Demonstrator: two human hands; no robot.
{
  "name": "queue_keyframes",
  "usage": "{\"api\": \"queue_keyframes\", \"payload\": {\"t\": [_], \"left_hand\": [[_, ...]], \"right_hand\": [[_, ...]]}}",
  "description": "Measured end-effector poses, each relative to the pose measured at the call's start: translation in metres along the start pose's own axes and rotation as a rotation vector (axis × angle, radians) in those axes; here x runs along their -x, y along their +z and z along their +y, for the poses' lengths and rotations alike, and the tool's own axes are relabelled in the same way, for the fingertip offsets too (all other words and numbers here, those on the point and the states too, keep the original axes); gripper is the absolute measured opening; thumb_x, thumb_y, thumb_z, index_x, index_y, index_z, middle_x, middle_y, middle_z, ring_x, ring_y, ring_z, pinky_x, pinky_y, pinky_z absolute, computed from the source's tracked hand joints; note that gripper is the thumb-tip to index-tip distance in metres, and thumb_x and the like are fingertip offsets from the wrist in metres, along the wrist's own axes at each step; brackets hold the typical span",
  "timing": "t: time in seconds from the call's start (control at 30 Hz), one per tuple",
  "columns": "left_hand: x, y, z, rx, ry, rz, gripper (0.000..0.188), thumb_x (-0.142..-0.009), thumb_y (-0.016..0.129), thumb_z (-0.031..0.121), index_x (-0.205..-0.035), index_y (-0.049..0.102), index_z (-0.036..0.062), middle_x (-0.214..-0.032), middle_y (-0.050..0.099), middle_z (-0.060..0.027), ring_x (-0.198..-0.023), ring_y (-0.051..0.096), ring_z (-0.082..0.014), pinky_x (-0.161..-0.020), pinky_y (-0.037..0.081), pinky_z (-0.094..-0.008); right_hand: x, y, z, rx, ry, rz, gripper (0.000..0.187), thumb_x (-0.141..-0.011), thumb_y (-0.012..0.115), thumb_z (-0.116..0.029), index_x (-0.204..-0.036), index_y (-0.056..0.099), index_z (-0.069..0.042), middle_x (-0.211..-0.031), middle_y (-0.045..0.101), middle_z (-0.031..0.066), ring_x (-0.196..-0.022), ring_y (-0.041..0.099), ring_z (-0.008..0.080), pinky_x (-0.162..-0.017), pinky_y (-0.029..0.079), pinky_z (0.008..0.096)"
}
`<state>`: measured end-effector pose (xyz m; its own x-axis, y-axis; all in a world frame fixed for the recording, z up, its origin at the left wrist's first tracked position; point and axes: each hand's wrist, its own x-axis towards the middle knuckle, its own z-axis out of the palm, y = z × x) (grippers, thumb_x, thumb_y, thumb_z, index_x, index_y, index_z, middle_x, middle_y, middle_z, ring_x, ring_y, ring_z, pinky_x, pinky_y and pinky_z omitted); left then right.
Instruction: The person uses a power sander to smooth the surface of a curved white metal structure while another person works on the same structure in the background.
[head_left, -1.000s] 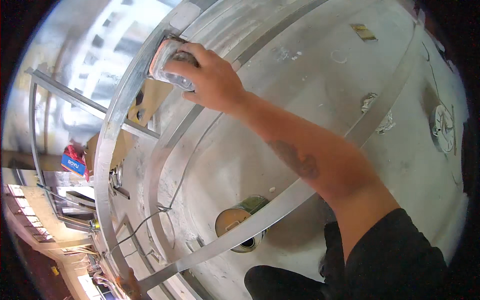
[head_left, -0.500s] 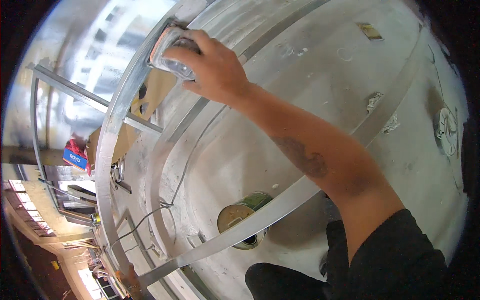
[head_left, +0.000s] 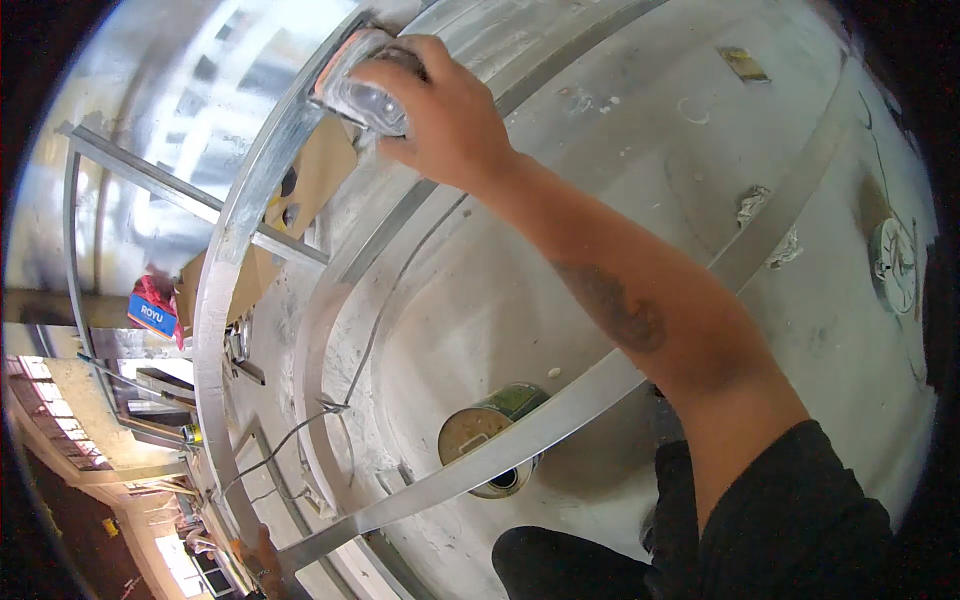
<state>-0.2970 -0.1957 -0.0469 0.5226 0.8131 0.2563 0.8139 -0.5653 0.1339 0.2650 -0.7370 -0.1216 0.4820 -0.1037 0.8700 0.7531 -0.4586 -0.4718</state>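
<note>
My right hand [head_left: 450, 115] is wrapped around a dusty, greyish sander [head_left: 375, 100] with an orange edge. The sander is pressed to the upper stretch of a curved grey metal frame [head_left: 240, 215]; the hand and its own body hide part of its contact face. Far down at the lower left, my left hand [head_left: 262, 568] grips the same frame near a joint, and most of its fingers are out of sight behind the metal. The frame's curved lower rail [head_left: 530, 428] passes in front of my knees.
Below the rail a metal can [head_left: 465, 435] lies on its side on the dusty floor. A thin cable [head_left: 385, 320] crosses the floor inside the frame. A blue box [head_left: 152, 315] is at the left. A round whitish lid [head_left: 890, 262] and crumpled scraps [head_left: 752, 205] lie to the right.
My right hand and the sander have moved a little up and to the right along the frame. My left hand stays at the lower left.
</note>
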Motion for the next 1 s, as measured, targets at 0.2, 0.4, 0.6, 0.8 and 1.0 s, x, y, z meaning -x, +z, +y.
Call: {"api": "queue_keyframes", "payload": {"t": [0.2,0.4,0.6,0.8,1.0], "left_hand": [[-0.003,0.005,0.000,0.003,0.018,0.022,0.056,-0.085,0.080,0.041,-0.113,0.068,-0.0059,-0.101,0.072,-0.0194,-0.093,0.067,-0.0342,-0.085,0.052,-0.0451],[-0.013,-0.007,-0.037,0.034,0.019,0.065,0.057,-0.083,0.082,0.040,-0.109,0.065,-0.0086,-0.104,0.068,-0.0212,-0.092,0.065,-0.0359,-0.084,0.052,-0.0455],[-0.005,0.001,-0.007,-0.076,0.008,0.065,0.059,-0.082,0.082,0.039,-0.111,0.064,-0.0103,-0.105,0.066,-0.0236,-0.096,0.064,-0.0379,-0.086,0.050,-0.0454],[-0.010,0.003,-0.019,-0.165,-0.028,0.067,0.069,-0.081,0.082,0.044,-0.115,0.064,-0.0127,-0.109,0.067,-0.0260,-0.101,0.064,-0.0399,-0.091,0.050,-0.0469],[-0.016,0.004,-0.030,-0.070,-0.003,0.131,0.071,-0.079,0.082,0.047,-0.116,0.065,-0.0108,-0.103,0.073,-0.0243,-0.097,0.069,-0.0397,-0.089,0.052,-0.0463]], "right_hand": [[0.006,0.000,0.000,-0.051,0.017,0.019,0.071,-0.063,0.088,-0.015,-0.128,0.063,-0.032,-0.127,0.054,0.0107,-0.107,0.064,0.0374,-0.088,0.058,0.0471],[-0.008,0.004,-0.007,-0.033,0.005,0.016,0.071,-0.064,0.089,-0.015,-0.127,0.063,-0.032,-0.128,0.054,0.0108,-0.108,0.064,0.0358,-0.089,0.057,0.0471],[-0.005,-0.004,0.001,-0.022,0.036,0.034,0.074,-0.063,0.092,-0.015,-0.129,0.061,-0.025,-0.130,0.053,0.0115,-0.111,0.064,0.0363,-0.091,0.055,0.0482],[-0.006,-0.006,0.004,-0.027,0.056,0.017,0.071,-0.064,0.091,-0.015,-0.129,0.062,-0.024,-0.129,0.054,0.0124,-0.112,0.063,0.0367,-0.091,0.055,0.0468],[0.007,0.000,-0.005,-0.068,0.031,-0.013,0.071,-0.063,0.090,-0.014,-0.128,0.063,-0.025,-0.130,0.054,0.0133,-0.112,0.063,0.0361,-0.091,0.056,0.0454]]}}
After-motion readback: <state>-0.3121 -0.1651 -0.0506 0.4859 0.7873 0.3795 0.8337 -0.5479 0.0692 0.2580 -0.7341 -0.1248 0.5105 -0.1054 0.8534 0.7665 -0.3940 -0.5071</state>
